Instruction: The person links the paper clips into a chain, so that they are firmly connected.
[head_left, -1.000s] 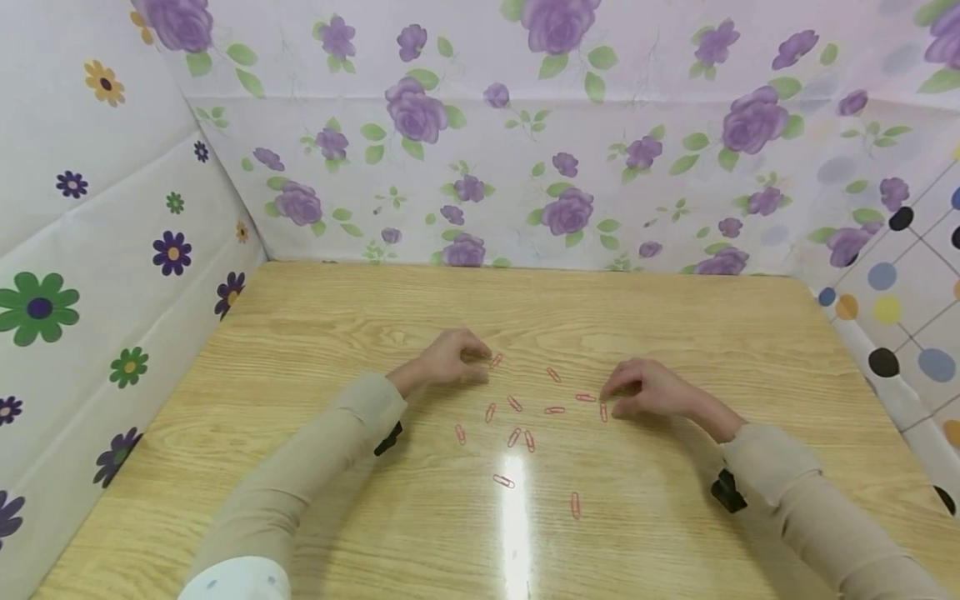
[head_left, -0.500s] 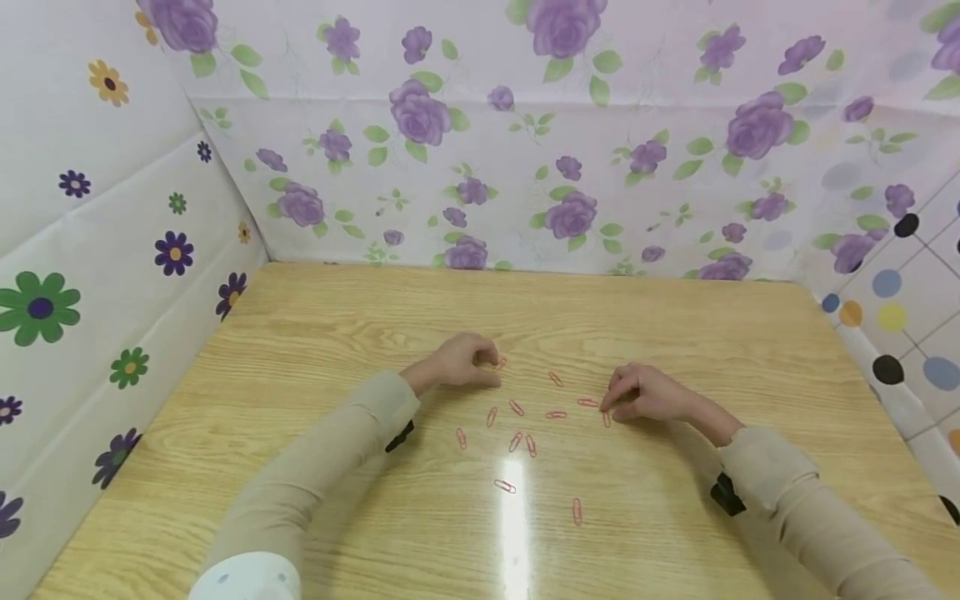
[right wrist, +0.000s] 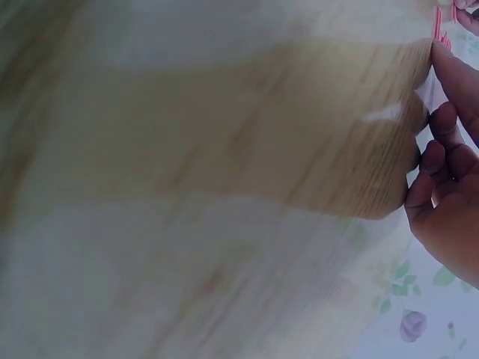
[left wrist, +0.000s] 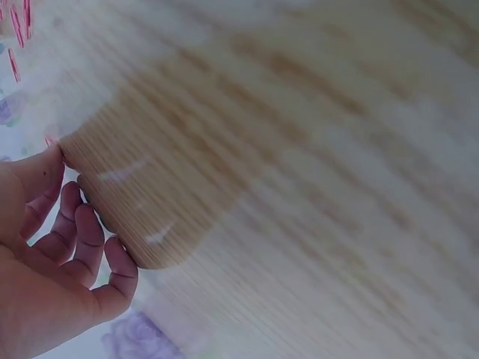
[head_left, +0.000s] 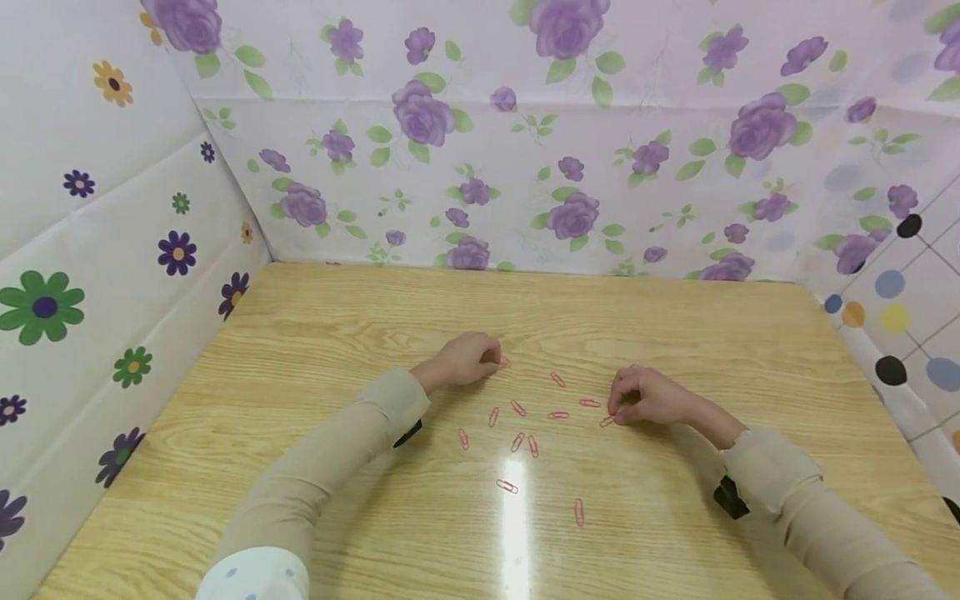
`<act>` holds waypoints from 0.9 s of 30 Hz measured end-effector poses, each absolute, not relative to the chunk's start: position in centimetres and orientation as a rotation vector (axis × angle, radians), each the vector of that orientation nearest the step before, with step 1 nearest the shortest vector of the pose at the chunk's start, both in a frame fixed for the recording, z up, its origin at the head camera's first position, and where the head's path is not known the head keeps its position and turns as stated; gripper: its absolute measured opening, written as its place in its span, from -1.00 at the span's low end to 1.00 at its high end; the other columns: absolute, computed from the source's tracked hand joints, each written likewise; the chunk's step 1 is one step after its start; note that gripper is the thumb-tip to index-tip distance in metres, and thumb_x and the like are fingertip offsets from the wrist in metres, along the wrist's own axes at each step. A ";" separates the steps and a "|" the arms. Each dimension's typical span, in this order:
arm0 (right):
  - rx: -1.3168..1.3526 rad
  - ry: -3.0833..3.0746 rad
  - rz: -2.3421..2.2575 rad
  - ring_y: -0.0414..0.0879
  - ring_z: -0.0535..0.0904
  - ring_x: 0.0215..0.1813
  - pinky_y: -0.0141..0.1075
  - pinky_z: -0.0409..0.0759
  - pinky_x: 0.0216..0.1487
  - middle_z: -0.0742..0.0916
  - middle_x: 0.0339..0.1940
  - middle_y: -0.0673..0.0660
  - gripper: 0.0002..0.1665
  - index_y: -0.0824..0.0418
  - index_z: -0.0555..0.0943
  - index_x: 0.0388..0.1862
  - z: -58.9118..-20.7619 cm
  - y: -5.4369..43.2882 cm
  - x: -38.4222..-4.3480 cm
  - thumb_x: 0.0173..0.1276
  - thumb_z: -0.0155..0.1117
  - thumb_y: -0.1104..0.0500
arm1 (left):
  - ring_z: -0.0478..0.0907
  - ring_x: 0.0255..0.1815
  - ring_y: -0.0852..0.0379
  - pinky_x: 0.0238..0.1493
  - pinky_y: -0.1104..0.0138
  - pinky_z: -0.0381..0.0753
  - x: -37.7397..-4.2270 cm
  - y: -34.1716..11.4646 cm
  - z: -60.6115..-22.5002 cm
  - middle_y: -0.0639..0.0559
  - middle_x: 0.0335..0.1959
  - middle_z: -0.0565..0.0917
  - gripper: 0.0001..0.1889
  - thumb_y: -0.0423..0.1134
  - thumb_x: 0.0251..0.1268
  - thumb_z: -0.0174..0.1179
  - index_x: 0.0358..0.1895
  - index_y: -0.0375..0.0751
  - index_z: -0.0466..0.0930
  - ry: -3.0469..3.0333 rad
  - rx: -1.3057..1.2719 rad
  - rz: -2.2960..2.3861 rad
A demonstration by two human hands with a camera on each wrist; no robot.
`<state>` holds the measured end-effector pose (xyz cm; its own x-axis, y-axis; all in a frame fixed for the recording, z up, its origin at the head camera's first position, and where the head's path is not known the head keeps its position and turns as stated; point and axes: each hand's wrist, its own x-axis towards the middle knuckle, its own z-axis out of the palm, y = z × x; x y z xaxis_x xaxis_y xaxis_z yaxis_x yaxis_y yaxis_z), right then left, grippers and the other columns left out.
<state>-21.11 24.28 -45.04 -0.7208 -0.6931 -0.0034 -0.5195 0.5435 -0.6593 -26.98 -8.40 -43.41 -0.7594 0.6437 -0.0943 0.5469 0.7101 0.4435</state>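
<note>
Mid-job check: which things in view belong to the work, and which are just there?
Likely the job:
pink paper clip pinched by left hand
second paper clip pinched by right hand
ten loose paper clips

Likely just there:
wood-grain table
purple-flowered backdrop
black wrist devices

Your left hand [head_left: 468, 358] hides most of the left clip [head_left: 503, 363]; in the left wrist view only a speck of it shows past your thumb. Your right hand [head_left: 648, 393] covers one end of the right clip [head_left: 606, 422]. The head view's bottom edge cuts off your left sleeve [head_left: 345, 446] and right sleeve [head_left: 821, 517]. Each wrist view crops its own hand, and the table [right wrist: 187, 149] blurs nearest both wrist cameras.
</note>
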 end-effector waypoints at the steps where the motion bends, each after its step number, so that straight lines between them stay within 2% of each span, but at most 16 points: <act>1: -1.014 2.518 -0.944 -0.16 0.30 -0.34 -0.33 0.29 -0.31 0.55 -0.45 -0.08 -0.92 0.07 0.65 -0.51 -45.0 24.3 -21.1 0.05 0.41 0.21 | 0.39 -0.42 0.12 -0.36 0.29 0.41 -26.9 -8.2 -43.2 0.04 -0.47 0.51 -0.92 -0.27 0.27 0.13 -0.38 -0.16 0.55 2.677 0.910 0.561; 13: -1.077 2.523 -0.925 -0.14 0.27 -0.36 -0.34 0.26 -0.32 0.53 -0.45 -0.06 -0.88 0.06 0.58 -0.52 -44.8 24.5 -20.7 0.14 0.34 0.22 | 0.38 -0.48 0.19 -0.44 0.38 0.38 -26.8 -8.0 -43.3 0.06 -0.46 0.52 -0.91 -0.29 0.29 0.11 -0.36 -0.19 0.54 2.655 0.829 0.555; 18: -1.031 2.494 -0.938 -0.15 0.34 -0.33 -0.32 0.34 -0.28 0.56 -0.40 -0.06 -0.93 0.09 0.58 -0.45 -44.8 24.5 -20.8 0.19 0.30 0.20 | 0.32 -0.54 0.19 -0.47 0.41 0.32 -27.2 -8.4 -43.1 0.02 -0.53 0.47 -0.88 -0.32 0.30 0.09 -0.41 -0.27 0.49 2.555 0.840 0.668; 23: -0.970 2.476 -1.011 -0.18 0.43 -0.33 -0.34 0.44 -0.30 0.59 -0.37 0.02 -0.95 0.22 0.59 -0.41 -44.5 24.5 -20.7 0.20 0.28 0.25 | 0.31 -0.51 0.18 -0.45 0.41 0.31 -27.1 -8.8 -42.4 0.02 -0.52 0.44 -0.88 -0.32 0.32 0.04 -0.38 -0.26 0.47 2.464 0.828 0.774; 27: -0.956 2.469 -1.047 -0.20 0.44 -0.37 -0.35 0.46 -0.33 0.60 -0.39 0.03 -0.97 0.23 0.58 -0.37 -44.1 24.5 -20.7 0.24 0.23 0.27 | 0.30 -0.51 0.17 -0.44 0.39 0.31 -26.7 -8.9 -41.5 0.02 -0.53 0.41 -0.86 -0.31 0.36 -0.01 -0.37 -0.26 0.44 2.424 0.847 0.843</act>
